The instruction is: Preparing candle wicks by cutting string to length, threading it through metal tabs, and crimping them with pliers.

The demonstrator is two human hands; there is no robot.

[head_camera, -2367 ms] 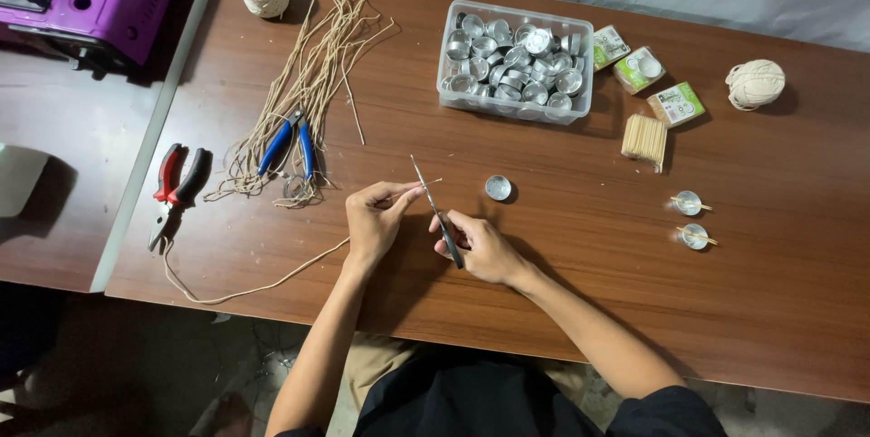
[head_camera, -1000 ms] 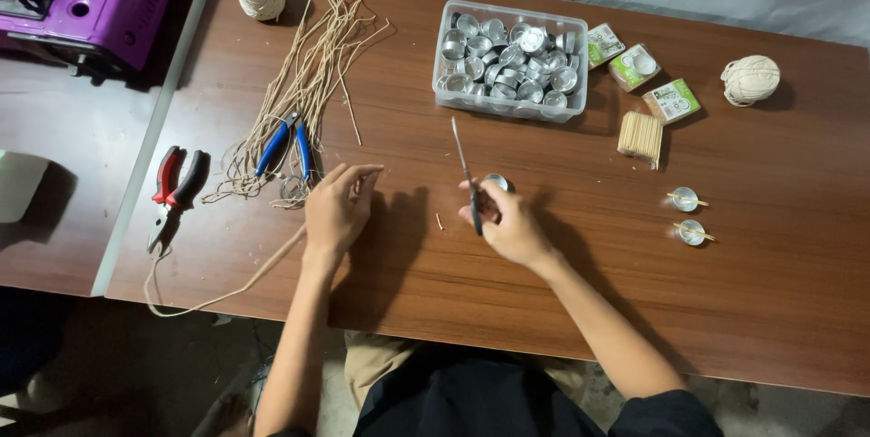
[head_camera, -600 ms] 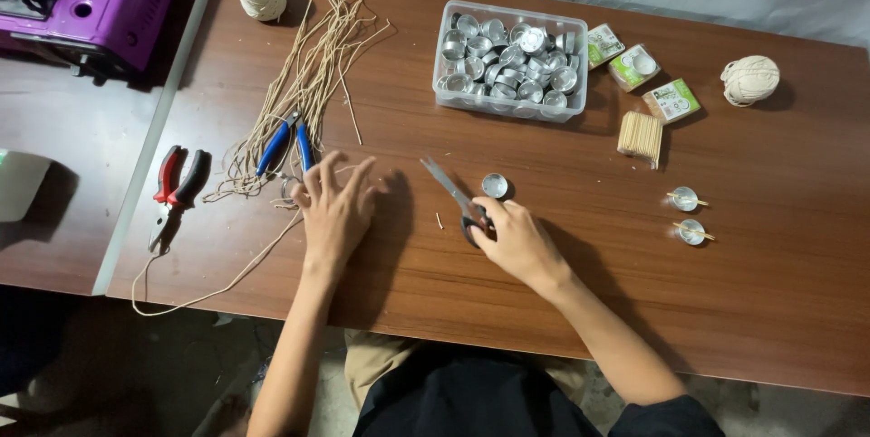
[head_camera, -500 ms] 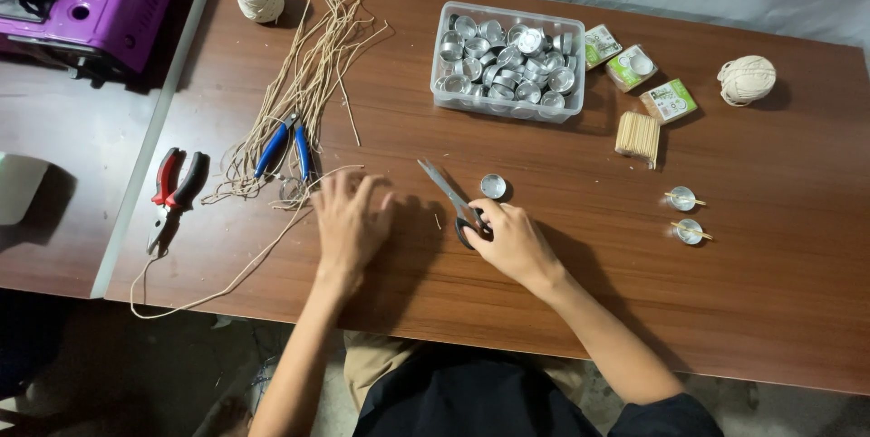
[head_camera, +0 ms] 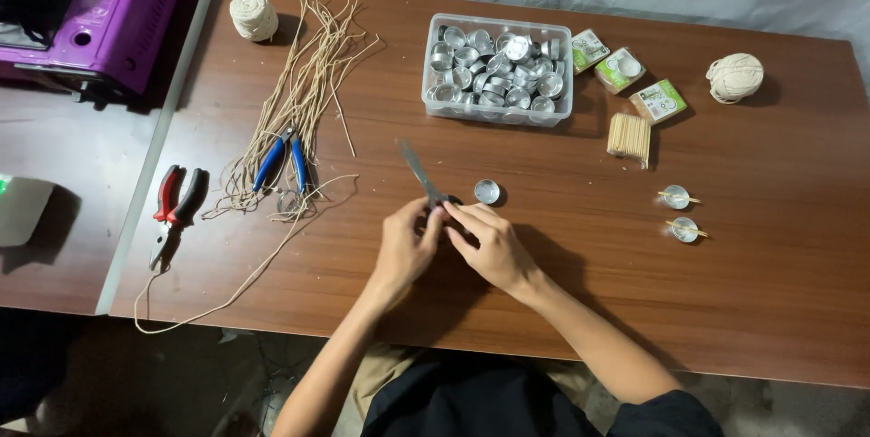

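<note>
My left hand point(head_camera: 405, 247) and my right hand point(head_camera: 489, 248) meet fingertip to fingertip at the middle of the brown table point(head_camera: 580, 301). Steel scissors point(head_camera: 415, 172) lie there, blades pointing up-left and dark handles under my right fingers. My left fingertips pinch together right beside those handles; what is between them is hidden. An empty metal tea-light cup point(head_camera: 487, 191) sits just right of the scissors. A long tan cord point(head_camera: 245, 281) trails off to the left, apart from both hands.
A clear bin point(head_camera: 433, 101) of metal cups stands behind. Loose wick strands point(head_camera: 304, 83), blue pliers point(head_camera: 281, 160) and red pliers point(head_camera: 174, 201) lie left. Stick bundle point(head_camera: 628, 138), green boxes point(head_camera: 659, 100), two cups with sticks point(head_camera: 675, 197) and twine balls point(head_camera: 734, 77) lie right.
The cord was cut and my left hand let it drop to the left. The scissors came down flat onto the table. My left hand then moved right to join my right hand.
</note>
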